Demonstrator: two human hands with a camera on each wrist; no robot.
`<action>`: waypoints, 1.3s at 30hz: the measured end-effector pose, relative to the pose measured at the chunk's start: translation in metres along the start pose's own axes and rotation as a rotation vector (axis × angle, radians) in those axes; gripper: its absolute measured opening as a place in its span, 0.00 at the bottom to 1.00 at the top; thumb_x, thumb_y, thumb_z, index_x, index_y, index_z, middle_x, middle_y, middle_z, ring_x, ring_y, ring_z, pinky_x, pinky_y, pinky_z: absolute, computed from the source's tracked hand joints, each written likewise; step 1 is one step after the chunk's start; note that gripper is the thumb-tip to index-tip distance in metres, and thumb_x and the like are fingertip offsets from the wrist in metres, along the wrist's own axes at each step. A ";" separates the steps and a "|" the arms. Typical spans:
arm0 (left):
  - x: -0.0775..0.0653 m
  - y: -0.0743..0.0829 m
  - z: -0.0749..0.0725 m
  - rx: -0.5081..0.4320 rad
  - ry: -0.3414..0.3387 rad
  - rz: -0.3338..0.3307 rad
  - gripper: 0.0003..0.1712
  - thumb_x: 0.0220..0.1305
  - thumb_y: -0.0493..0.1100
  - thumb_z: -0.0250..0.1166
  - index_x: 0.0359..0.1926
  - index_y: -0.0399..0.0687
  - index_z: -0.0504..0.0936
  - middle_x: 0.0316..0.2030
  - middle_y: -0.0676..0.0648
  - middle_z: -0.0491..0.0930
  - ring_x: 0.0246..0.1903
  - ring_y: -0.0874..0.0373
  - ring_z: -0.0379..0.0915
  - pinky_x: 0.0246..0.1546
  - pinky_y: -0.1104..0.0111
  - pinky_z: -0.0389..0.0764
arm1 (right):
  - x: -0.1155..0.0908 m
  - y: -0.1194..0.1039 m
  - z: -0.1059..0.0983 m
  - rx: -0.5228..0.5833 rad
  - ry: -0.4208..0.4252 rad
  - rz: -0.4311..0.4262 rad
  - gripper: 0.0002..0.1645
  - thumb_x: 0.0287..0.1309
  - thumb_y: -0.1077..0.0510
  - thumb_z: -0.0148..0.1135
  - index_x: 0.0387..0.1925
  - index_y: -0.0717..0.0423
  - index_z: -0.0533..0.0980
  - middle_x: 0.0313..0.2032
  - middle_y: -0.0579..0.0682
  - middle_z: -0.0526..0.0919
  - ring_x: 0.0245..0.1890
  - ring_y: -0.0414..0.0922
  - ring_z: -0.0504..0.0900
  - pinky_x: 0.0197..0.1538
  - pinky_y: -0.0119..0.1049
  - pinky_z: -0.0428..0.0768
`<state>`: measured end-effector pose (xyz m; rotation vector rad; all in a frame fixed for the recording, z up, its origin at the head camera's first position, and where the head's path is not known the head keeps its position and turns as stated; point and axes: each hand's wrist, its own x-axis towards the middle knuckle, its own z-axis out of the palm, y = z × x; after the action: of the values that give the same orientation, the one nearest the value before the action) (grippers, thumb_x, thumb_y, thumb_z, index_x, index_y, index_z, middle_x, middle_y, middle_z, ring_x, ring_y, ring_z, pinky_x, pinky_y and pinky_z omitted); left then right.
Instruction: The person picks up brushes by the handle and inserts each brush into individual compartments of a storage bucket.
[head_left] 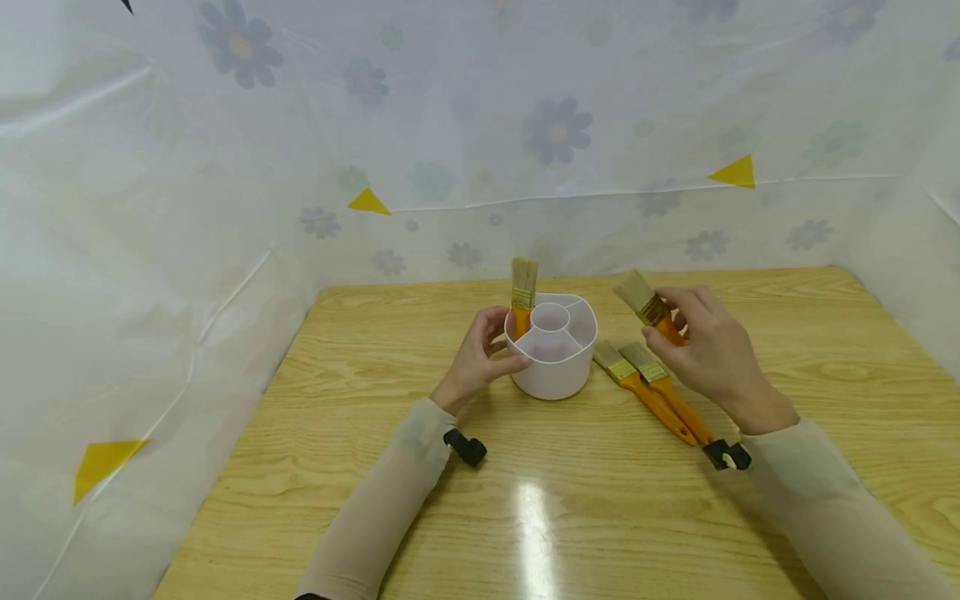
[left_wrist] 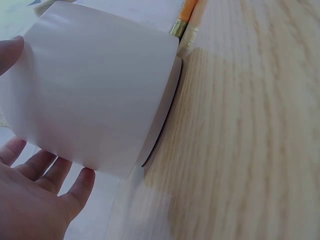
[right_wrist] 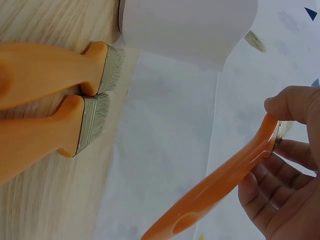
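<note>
Right of centre, right hand [head_left: 705,350] pinches brush [head_left: 649,307] near ferrule [head_left: 654,312]; looks light, stiff, handle [right_wrist: 215,185] probably slick: hold there. Centre frame, left hand [head_left: 476,354] grips white holder [head_left: 555,379].

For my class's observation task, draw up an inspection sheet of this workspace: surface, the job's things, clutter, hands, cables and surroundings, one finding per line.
Surface: wood-grain table, with a bright reflection near the front.
Job's things: white divided holder, one brush standing bristles-up in it; two lying brushes side by side to its right.
Clutter: nothing seen.
Hands: left hand holds the holder's side; right hand holds another brush above the table; a small black device at each wrist.
Cables: nothing seen.
Surroundings: whitish sheeting with faint flowers and yellow patches.
</note>
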<state>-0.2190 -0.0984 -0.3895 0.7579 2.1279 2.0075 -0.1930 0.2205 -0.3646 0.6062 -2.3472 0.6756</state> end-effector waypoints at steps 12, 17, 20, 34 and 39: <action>-0.001 -0.001 -0.001 -0.004 -0.003 0.009 0.43 0.54 0.27 0.67 0.66 0.30 0.54 0.63 0.32 0.61 0.63 0.41 0.59 0.62 0.48 0.62 | 0.005 -0.008 0.005 0.035 0.016 -0.037 0.32 0.45 0.63 0.72 0.55 0.64 0.73 0.39 0.56 0.76 0.28 0.44 0.74 0.25 0.40 0.74; -0.001 -0.001 0.000 -0.006 0.004 0.006 0.42 0.54 0.27 0.67 0.66 0.30 0.54 0.63 0.32 0.62 0.63 0.41 0.59 0.62 0.48 0.62 | 0.008 -0.011 0.007 0.035 0.024 -0.044 0.32 0.45 0.63 0.72 0.54 0.64 0.74 0.39 0.56 0.76 0.28 0.44 0.73 0.25 0.40 0.74; 0.000 -0.002 0.000 -0.002 0.002 0.001 0.43 0.54 0.28 0.68 0.66 0.30 0.54 0.63 0.33 0.62 0.64 0.42 0.59 0.62 0.48 0.62 | 0.009 -0.013 0.008 0.034 0.022 -0.046 0.32 0.46 0.62 0.72 0.54 0.63 0.74 0.39 0.56 0.76 0.28 0.43 0.72 0.24 0.39 0.73; 0.006 -0.031 -0.004 0.016 0.034 0.017 0.42 0.54 0.33 0.71 0.66 0.44 0.59 0.62 0.44 0.65 0.62 0.52 0.63 0.61 0.54 0.66 | 0.014 -0.020 0.013 0.058 0.022 -0.058 0.32 0.46 0.62 0.73 0.55 0.63 0.74 0.40 0.56 0.76 0.28 0.44 0.73 0.25 0.40 0.74; 0.004 -0.017 -0.002 0.001 0.016 0.010 0.43 0.53 0.29 0.69 0.67 0.35 0.56 0.63 0.36 0.63 0.63 0.45 0.60 0.62 0.50 0.64 | 0.016 -0.026 0.015 0.073 0.019 -0.050 0.31 0.46 0.62 0.72 0.54 0.63 0.74 0.40 0.55 0.76 0.28 0.42 0.72 0.25 0.40 0.75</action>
<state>-0.2280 -0.0985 -0.4051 0.7565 2.1387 2.0242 -0.1959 0.1878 -0.3565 0.6856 -2.2901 0.7440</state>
